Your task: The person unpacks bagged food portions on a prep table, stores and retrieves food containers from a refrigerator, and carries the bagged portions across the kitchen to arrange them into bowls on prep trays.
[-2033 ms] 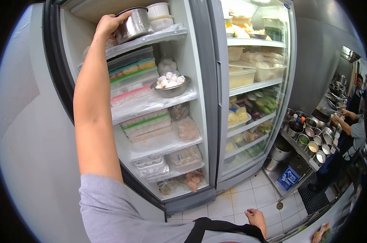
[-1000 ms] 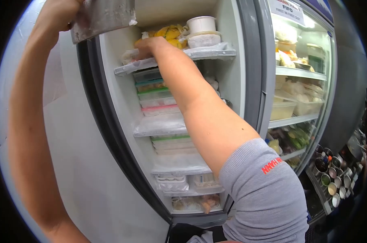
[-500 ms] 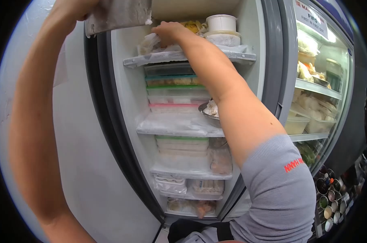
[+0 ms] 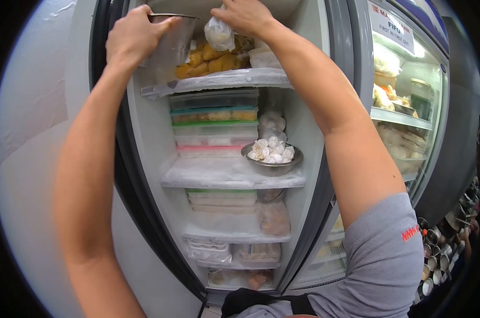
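Observation:
My left hand grips the rim of a frosty metal pot at the left end of the freezer's top shelf. My right hand is raised at the top of the freezer and holds a small white plastic bag just above yellow frozen food in bags on that shelf. Below the shelf sit stacked lidded containers and a metal bowl of white dumplings.
The freezer door stands open to my left. Lower icy shelves hold more flat containers and wrapped packs. A glass-door fridge with food stands to the right. Small metal cups line a rack at the lower right.
My left hand has brought the metal pot down to the top shelf's left end. My right hand has lifted a white bag off the shelf; the yellow food behind it is now in view.

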`<state>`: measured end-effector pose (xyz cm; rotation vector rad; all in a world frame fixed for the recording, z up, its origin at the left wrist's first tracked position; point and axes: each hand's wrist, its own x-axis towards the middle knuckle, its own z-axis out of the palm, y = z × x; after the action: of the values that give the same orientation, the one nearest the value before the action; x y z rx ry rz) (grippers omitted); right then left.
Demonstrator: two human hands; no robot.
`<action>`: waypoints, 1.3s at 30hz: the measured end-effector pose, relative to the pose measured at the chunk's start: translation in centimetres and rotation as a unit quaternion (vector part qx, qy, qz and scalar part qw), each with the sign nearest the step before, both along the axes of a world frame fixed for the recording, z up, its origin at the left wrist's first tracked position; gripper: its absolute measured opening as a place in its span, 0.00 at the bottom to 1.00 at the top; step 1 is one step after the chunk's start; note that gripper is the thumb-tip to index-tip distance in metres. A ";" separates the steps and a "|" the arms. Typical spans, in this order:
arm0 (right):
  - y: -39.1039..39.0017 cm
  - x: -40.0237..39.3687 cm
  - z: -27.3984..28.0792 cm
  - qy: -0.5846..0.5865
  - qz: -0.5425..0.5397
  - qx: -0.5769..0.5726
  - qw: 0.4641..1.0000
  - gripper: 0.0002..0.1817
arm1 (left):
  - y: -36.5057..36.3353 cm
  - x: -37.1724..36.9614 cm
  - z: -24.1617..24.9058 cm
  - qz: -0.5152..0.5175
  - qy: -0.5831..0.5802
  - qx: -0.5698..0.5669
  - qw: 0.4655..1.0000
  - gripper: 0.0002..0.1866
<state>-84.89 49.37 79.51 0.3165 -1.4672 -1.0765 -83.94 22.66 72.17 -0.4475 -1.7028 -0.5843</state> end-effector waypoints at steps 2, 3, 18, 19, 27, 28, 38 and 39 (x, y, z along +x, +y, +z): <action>0.8 1.0 0.4 -0.014 -0.017 -0.031 0.999 0.12 | 1.6 -2.3 0.0 -0.027 -0.040 0.015 0.999 0.34; 1.2 1.5 0.9 -0.028 -0.032 -0.059 0.997 0.13 | 2.4 -3.3 -0.1 -0.029 -0.039 0.015 0.999 0.34; 3.9 -0.5 1.1 0.078 -0.239 -0.222 0.942 0.15 | 18.1 -6.7 1.6 -0.419 -0.164 -0.044 0.892 0.31; 4.7 -0.5 1.4 0.063 -0.212 -0.234 0.947 0.15 | 18.8 -6.1 1.7 -0.421 -0.165 -0.045 0.891 0.31; 5.9 3.7 1.5 -0.062 -0.208 -0.257 0.942 0.15 | 26.9 -14.8 8.3 -0.385 -0.025 0.083 0.919 0.25; 6.4 3.2 1.3 -0.057 -0.211 -0.260 0.941 0.15 | 26.6 -14.9 8.7 -0.389 -0.022 0.080 0.918 0.25; 7.0 5.4 -1.8 -0.111 -0.282 -0.320 0.898 0.26 | 22.4 -11.2 6.1 -0.522 -0.279 -0.057 0.804 0.24; 6.5 6.5 -1.7 -0.126 -0.295 -0.259 0.911 0.18 | 22.5 -11.3 5.7 -0.514 -0.244 -0.037 0.822 0.24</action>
<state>-78.41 55.87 77.85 -0.4106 -2.0914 -1.0779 -95.20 45.12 77.90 -1.4070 -1.8679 -1.5144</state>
